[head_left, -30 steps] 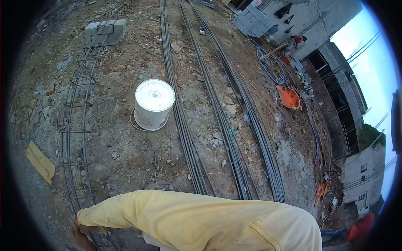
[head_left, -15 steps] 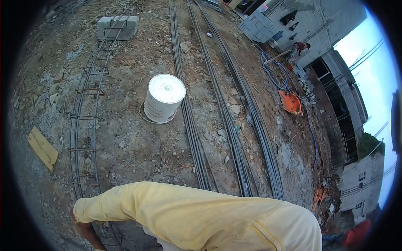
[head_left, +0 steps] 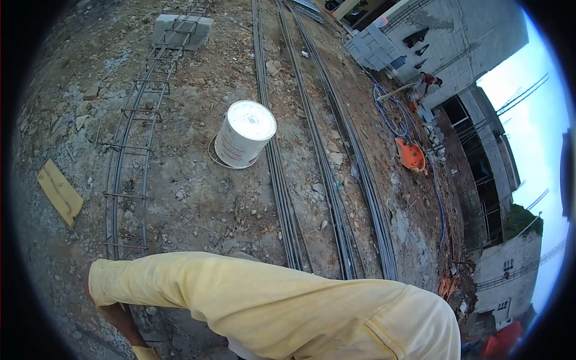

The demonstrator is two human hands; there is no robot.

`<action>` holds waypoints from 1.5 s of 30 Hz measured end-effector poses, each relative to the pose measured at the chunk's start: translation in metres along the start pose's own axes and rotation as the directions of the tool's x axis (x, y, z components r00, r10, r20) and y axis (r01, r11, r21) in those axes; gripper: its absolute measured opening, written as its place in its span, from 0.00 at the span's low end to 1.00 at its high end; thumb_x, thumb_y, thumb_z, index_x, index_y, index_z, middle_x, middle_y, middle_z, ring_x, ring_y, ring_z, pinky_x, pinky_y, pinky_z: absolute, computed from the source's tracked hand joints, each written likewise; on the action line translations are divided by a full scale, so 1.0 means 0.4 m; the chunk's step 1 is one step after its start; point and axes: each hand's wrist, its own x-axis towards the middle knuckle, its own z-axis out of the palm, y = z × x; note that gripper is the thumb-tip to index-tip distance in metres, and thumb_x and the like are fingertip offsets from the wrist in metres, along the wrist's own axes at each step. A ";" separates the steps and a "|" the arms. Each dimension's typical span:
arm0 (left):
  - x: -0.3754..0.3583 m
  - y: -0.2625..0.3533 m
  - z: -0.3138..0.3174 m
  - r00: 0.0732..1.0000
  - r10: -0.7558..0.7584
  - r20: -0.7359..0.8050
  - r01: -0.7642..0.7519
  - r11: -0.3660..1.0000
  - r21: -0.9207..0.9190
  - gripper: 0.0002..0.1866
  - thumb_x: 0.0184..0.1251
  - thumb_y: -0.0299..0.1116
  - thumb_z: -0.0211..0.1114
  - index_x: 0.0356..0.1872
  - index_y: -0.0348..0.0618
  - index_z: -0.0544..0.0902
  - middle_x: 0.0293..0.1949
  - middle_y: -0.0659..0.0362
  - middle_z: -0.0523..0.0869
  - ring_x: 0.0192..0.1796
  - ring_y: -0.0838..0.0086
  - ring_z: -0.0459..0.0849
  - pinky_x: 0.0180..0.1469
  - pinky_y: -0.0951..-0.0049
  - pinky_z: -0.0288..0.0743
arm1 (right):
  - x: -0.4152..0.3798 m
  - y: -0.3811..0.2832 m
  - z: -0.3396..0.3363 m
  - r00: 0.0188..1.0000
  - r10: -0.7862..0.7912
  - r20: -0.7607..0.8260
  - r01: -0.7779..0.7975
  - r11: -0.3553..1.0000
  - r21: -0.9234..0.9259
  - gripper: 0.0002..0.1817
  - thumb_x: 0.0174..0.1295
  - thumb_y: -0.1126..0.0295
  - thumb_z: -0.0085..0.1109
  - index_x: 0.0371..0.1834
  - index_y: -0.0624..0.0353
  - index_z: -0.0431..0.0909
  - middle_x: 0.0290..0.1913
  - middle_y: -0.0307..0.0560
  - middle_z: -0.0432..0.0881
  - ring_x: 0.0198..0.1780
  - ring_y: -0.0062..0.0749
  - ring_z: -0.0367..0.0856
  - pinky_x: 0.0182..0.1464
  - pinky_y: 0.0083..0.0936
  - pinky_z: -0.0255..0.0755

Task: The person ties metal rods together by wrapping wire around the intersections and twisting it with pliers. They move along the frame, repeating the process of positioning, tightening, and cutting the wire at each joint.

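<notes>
A pale yellow sleeve (head_left: 252, 288) crosses the bottom of the head view, its cuff toward the lower left. Out of that cuff comes a bare forearm (head_left: 120, 321), which bends down to the frame's lower edge. A bit of yellow material (head_left: 146, 353), perhaps a glove, shows at the wrist of what looks like my right arm. The hand's fingers lie out of frame, so what it holds is hidden. Nearest to this arm is a long rebar cage (head_left: 146, 150) on the ground, partly covered by the sleeve. My left hand does not appear.
A white bucket (head_left: 245, 135) stands beside several bundles of steel bars (head_left: 318, 144). One cage end rests on a concrete block (head_left: 183, 31). A board (head_left: 60, 193) lies at left. Farther off are an orange pan (head_left: 410, 155), a blue hose (head_left: 443, 204) and a bending person (head_left: 428, 81).
The scene has shifted slightly, with the bucket and the cage now farther right in view. The sleeve's cuff sits higher and more to the left, and more of the forearm shows.
</notes>
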 end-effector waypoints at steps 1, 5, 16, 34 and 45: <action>-0.004 0.005 0.002 1.000 -0.004 -0.002 0.004 1.000 0.002 0.26 0.74 0.32 0.62 0.69 0.39 0.67 0.59 0.55 0.76 0.59 0.68 0.77 0.58 0.67 0.75 | 0.014 0.011 0.008 0.995 -0.092 -0.034 0.095 0.990 0.108 0.09 0.57 0.56 0.63 0.33 0.45 0.88 0.32 0.40 0.87 0.36 0.35 0.86 0.40 0.37 0.78; -0.012 0.020 0.012 1.000 -0.003 -0.009 0.003 1.000 0.018 0.27 0.74 0.31 0.62 0.70 0.39 0.66 0.60 0.55 0.76 0.60 0.68 0.77 0.58 0.66 0.75 | 0.156 0.160 0.134 0.579 -0.687 -0.439 0.573 -0.040 0.819 0.11 0.55 0.56 0.64 0.32 0.48 0.89 0.32 0.44 0.88 0.36 0.40 0.87 0.39 0.41 0.79; 0.046 -0.051 -0.014 0.975 0.222 0.019 -0.221 0.955 0.199 0.20 0.72 0.27 0.63 0.62 0.37 0.74 0.53 0.56 0.81 0.56 0.70 0.79 0.56 0.68 0.74 | 0.281 0.444 0.376 0.446 -0.601 -0.664 0.489 -0.457 0.743 0.14 0.48 0.57 0.66 0.32 0.53 0.89 0.35 0.56 0.88 0.40 0.52 0.89 0.38 0.47 0.80; 0.079 -0.009 -0.071 0.908 0.136 0.397 -0.175 0.982 0.064 0.26 0.63 0.25 0.66 0.64 0.35 0.75 0.54 0.57 0.82 0.48 0.74 0.82 0.48 0.76 0.75 | 0.206 0.373 0.476 0.252 -0.795 -0.552 -0.018 -0.574 0.819 0.15 0.62 0.64 0.57 0.48 0.54 0.86 0.38 0.47 0.88 0.38 0.39 0.87 0.41 0.37 0.80; 0.037 0.030 -0.063 0.846 0.185 0.500 -0.427 0.798 0.426 0.24 0.69 0.32 0.60 0.66 0.42 0.77 0.57 0.49 0.85 0.57 0.65 0.83 0.62 0.70 0.72 | 0.360 0.541 0.802 0.391 -0.876 -0.282 0.365 -0.134 0.921 0.21 0.68 0.54 0.56 0.54 0.57 0.83 0.51 0.54 0.87 0.53 0.46 0.85 0.56 0.39 0.77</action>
